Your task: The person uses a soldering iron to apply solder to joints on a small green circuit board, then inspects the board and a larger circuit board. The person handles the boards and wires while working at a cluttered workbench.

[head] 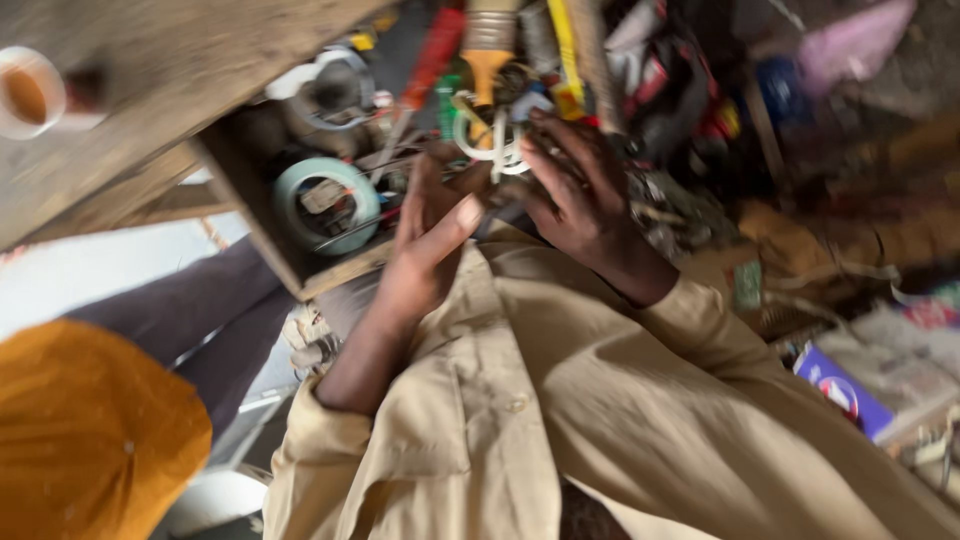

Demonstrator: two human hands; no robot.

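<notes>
A coil of white wire [487, 140] is held up over a cluttered wooden toolbox [262, 215], just beyond both hands. The right hand [580, 195] is closed on the coil's right edge, fingers curled over it. The left hand [432, 225] is raised beside it, fingers loosely extended; whether the coil is touched cannot be told through blur. The right hand is nearer.

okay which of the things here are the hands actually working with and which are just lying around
In hand:
- left hand and right hand, both at the white looped wire

Lying about:
- roll of tape in the wooden box
- red-handled screwdriver
- orange-handled tool
- cup
- blue carton
</notes>
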